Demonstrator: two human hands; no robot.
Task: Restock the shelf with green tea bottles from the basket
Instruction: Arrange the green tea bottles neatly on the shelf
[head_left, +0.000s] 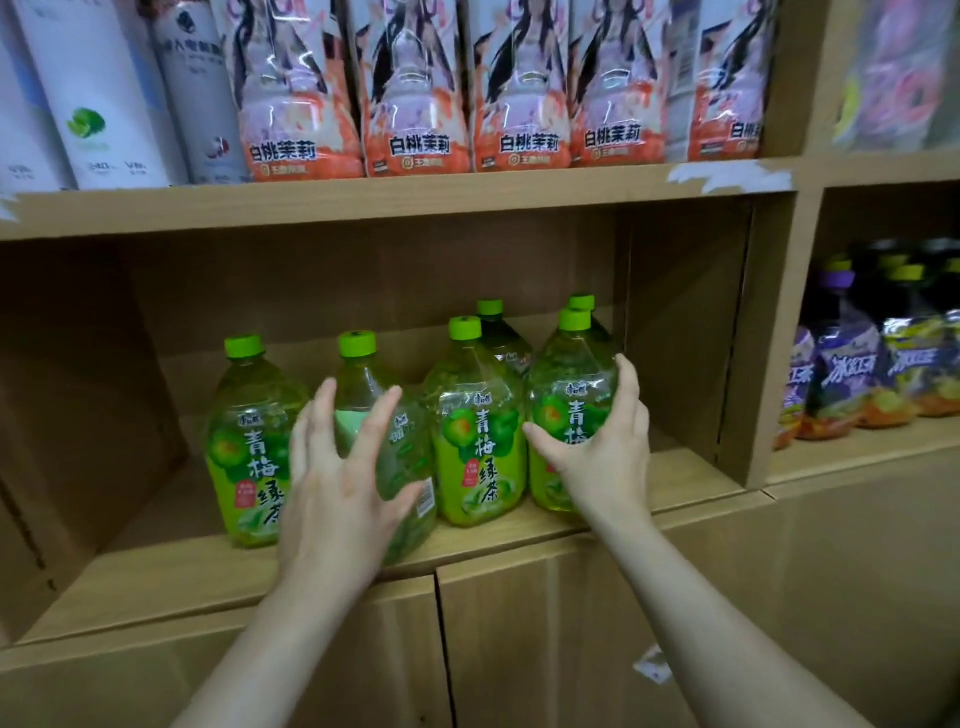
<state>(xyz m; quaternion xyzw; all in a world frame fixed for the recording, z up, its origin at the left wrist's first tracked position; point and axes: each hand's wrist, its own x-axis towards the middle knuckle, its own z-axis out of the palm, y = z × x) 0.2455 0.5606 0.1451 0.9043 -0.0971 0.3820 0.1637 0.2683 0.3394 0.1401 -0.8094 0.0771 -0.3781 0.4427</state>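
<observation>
Your left hand is spread wide in front of the second bottle from the left. Its fingers are straight and hold nothing, and I cannot tell whether the palm touches the plastic. That bottle's barcode faces out.

Your right hand grips the right front bottle, with the thumb on the label at its 9 o'clock side and the other digits curled round its 3 o'clock side.

Six green tea bottles stand upright on the middle shelf. Four are in a front row, and two sit at 12 o'clock behind the right pair.

At 12 o'clock, on the board above, are peach-labelled bottles. At 3 o'clock, in the next compartment, are purple-labelled bottles.
</observation>
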